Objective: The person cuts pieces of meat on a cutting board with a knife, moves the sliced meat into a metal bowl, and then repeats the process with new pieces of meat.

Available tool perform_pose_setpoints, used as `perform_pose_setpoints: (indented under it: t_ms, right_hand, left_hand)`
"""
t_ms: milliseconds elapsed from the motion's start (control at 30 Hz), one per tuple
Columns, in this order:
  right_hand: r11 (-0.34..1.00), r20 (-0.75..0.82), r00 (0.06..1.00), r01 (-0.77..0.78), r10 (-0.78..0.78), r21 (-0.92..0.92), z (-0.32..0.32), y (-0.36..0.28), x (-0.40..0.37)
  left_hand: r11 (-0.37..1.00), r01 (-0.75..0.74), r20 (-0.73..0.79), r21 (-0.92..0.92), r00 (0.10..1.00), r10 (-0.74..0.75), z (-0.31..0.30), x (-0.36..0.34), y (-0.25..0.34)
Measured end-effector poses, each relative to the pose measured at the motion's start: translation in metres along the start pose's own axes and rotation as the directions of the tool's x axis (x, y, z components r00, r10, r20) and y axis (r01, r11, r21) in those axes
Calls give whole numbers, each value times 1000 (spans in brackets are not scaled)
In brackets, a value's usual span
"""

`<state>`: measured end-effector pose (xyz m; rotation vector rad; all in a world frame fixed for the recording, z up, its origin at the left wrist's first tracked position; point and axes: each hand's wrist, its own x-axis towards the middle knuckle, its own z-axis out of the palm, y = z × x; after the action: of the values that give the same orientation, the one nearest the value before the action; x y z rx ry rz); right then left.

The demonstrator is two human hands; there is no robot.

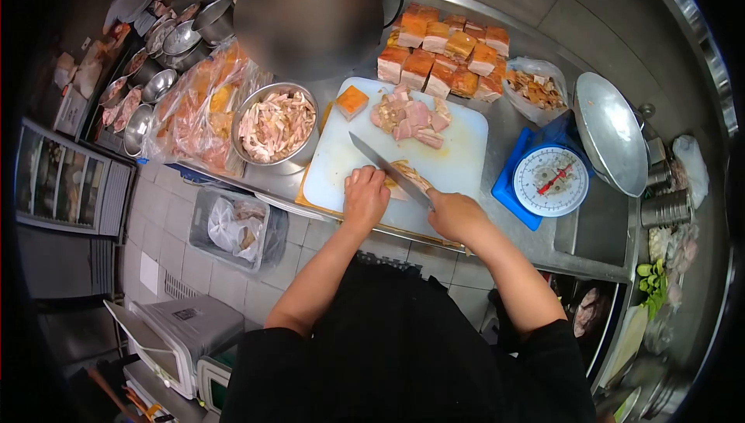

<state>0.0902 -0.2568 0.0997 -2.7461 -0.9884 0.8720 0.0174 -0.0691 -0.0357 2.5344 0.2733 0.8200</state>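
Note:
My right hand [456,217] is closed around the handle of a kitchen knife [380,162]. The blade points up and left, angled across the white cutting board [330,182]. Left of the blade, my left hand [366,195] presses down with curled fingers on a piece of pork that it mostly hides. Brown-edged pork strips [411,175] lie along the blade's right side. Farther up the board is a pile of pale cut pork [409,117], and a golden-skinned pork block [352,102] sits at its upper left corner.
A steel bowl of pork strips [276,126] and bagged meat [206,112] stand left. Stacked pork blocks [446,54] and a bag of brown scraps [535,88] lie behind. A blue dial scale [549,181] is right. A grey bin [230,229] stands below the counter.

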Motion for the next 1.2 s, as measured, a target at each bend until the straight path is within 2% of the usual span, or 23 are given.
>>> perform_pose_setpoints:
  t_ms: [67,167,233,267,300,367,400,433,467,500,533,600,667,733,767,800,833,867,967,1000,1067,1100,1200]
  right_hand:
    - [1000,24,1000,-1,1,-7,14,-3,13]
    - [998,-43,999,25,-23,53,10,-7,35]
    - [996,115,992,39,-48,82,-22,-14,36]
    - [996,114,992,41,-50,78,-36,-18,26]
    - [995,189,982,-27,8,101,-52,-29,11]
    - [988,276,959,-99,63,119,-25,-25,13]
    - [995,-27,996,86,-84,57,27,-4,33]
    - [969,-316,916,241,-247,-59,54,8,44]
    - [969,-318,915,240,-247,-62,40,5,46]
    - [985,-115,982,159,-151,67,11,-6,48]
    - [982,110,992,43,-64,186,-10,-16,42]
    - [981,160,987,-10,-22,193,-48,-32,21]
    - [979,233,972,-61,15,193,-38,-30,22]
    - [978,-117,972,207,-205,0,30,-2,46]
    - [952,-367,882,302,-297,-45,68,9,66]
    - [952,-368,881,301,-297,-48,49,0,65]
    - [979,-97,985,156,-144,128,7,-19,59]
    - [964,212,977,-46,-11,260,-21,-33,48]
    - [975,260,966,-64,7,212,-57,-44,25]
    - [976,272,962,-64,4,210,-31,-34,34]
    - [962,-123,981,171,-148,212,38,-10,54]
    - [931,-60,998,25,-4,363,30,-19,49]
    - [891,30,999,20,-38,453,11,-13,49]
  left_hand:
    - [1000,16,55,11,998,-17,1,0,-1]
    - [999,-15,17,-30,1000,15,-4,1,1]
    - [999,-13,13,-35,1000,13,0,0,-3]
    - [999,-1,9,-42,1000,1,3,-2,-6]
    - [999,7,8,-40,1000,-7,2,0,-5]
    - [998,-21,-42,-63,999,18,1,0,-3]
    - [998,-20,-43,-64,999,17,1,0,-4]
    - [997,-23,-28,-73,999,21,1,0,-4]
    - [997,-26,-14,-79,1000,25,0,1,-4]
    - [997,-27,-21,-76,999,25,-1,3,-4]
    - [996,-40,-21,-81,999,38,-3,1,-4]
    - [995,-56,-30,-88,998,54,-3,4,-2]
    - [993,-49,-42,-104,998,45,-1,0,-4]
    - [995,-33,-31,-91,999,31,0,-1,-6]
    - [996,-28,-25,-82,999,26,1,1,-5]
    - [996,-29,-27,-83,999,27,1,1,-5]
    - [995,-41,-36,-92,999,38,2,3,-7]
    - [993,-54,-32,-103,998,51,0,0,-7]
    - [990,-31,-19,-135,999,29,-2,1,-7]
    - [991,-19,-13,-133,1000,17,-3,-2,-8]
    - [985,-12,-18,-170,1000,9,-5,1,-6]
    - [986,-9,-18,-169,1000,6,-1,2,-6]
    - [987,-9,-13,-159,1000,7,-4,-3,-12]
